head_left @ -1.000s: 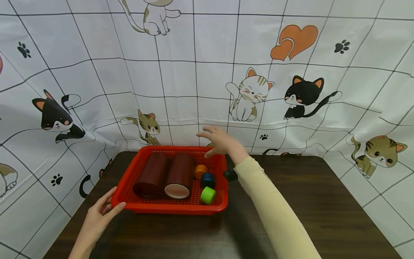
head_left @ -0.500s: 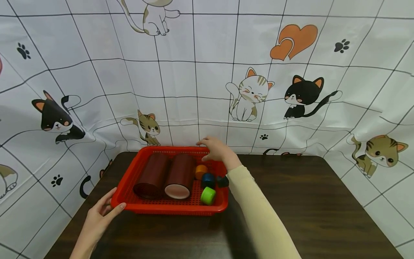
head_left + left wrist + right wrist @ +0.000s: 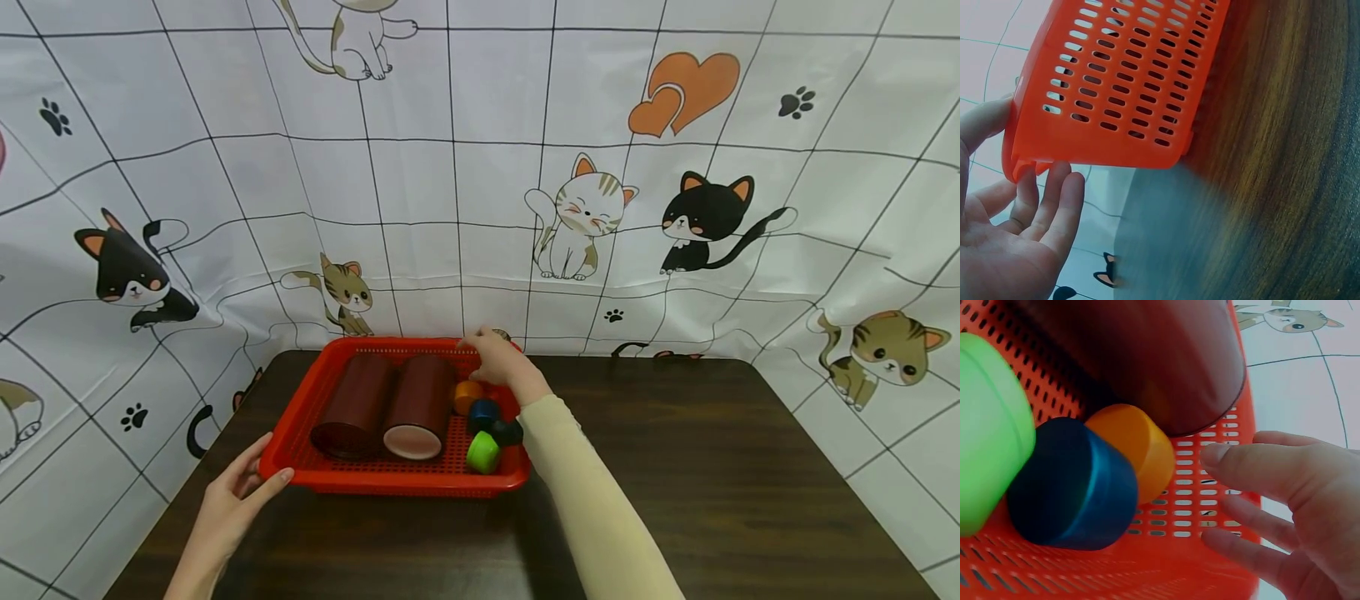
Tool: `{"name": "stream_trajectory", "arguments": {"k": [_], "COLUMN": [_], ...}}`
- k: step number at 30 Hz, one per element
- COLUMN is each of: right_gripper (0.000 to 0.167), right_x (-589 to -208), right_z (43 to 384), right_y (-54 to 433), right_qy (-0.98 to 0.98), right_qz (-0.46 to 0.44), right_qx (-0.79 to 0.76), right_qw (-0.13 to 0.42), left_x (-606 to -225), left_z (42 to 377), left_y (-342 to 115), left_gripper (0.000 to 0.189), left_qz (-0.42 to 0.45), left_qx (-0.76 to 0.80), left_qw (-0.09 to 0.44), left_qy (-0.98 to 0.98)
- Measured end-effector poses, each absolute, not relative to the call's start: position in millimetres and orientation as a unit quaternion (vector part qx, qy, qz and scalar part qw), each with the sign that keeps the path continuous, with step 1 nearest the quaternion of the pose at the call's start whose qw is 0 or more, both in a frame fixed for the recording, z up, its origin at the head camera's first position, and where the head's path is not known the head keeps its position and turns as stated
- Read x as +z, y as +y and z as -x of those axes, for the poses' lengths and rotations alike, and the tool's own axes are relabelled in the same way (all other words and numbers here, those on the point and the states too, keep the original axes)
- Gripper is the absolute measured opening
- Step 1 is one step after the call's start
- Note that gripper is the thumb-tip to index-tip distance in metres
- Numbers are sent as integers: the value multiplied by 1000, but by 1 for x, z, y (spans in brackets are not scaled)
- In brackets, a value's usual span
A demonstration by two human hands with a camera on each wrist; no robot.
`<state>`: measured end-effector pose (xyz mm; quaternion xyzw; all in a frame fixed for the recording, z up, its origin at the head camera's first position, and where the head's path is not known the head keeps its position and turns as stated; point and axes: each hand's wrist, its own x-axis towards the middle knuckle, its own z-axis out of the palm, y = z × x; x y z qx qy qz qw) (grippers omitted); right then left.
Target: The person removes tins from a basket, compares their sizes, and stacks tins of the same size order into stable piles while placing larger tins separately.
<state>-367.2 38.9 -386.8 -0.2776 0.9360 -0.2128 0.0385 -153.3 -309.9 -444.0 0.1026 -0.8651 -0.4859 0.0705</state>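
A red perforated plastic basket [image 3: 397, 482] is on the dark table, holding two long brown cylinders; the right one [image 3: 420, 396] shows a pale end, and the left one [image 3: 356, 408] lies beside it. To their right lie three short cylinders: orange [image 3: 1125, 434], blue [image 3: 1079, 487] and green [image 3: 991, 431]. My left hand [image 3: 225, 504] grips the basket's front-left corner, thumb on the rim and fingers underneath, as the left wrist view shows. My right hand [image 3: 501, 364], fingers spread, is at the back-right rim, close to the orange cylinder, with nothing in its grasp.
A white sheet [image 3: 487, 183] printed with cats and black grid lines hangs behind and around the wood-grain table [image 3: 675, 467]. A small black device [image 3: 507, 432] at the right wrist overlaps the basket's right side.
My right hand has come down and slightly toward me, from above the back-right rim to rim level. My left hand and the basket have stayed in place.
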Motion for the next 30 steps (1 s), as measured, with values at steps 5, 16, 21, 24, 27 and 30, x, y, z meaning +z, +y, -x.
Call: {"name": "stream_trajectory", "arguments": {"k": [5,16,21,24,27,30], "right_gripper": [42,35,35,36,36,37], "right_x": [-394,-403,-401,-400,-400,-400], "right_z": [367,366,365,366,367,368], "right_y": [40,35,33,33,33,32], "right_qy": [933,931,932,933,934,935], "right_qz": [293,295,291,294,298,297], "right_qx": [-201,-179,-166,-154,-141,-133], "right_qw": [58,117,138,139,136,138], "left_x": [-443,-442,-443,-444,-444,-443], "left_z": [153,154,154,154,154,154], "left_y": [-309,-309,-311,-311,-310,-310], "left_gripper": [75,74,73,73,73,73], "left_qz": [-101,-99,-100,-100,-99,-99], "left_qx": [-489,-486,-483,-486,-489,-490], "left_qw": [70,74,75,75,77,76], "left_qy": [-864,-865,-867,-865,-863,-863]}}
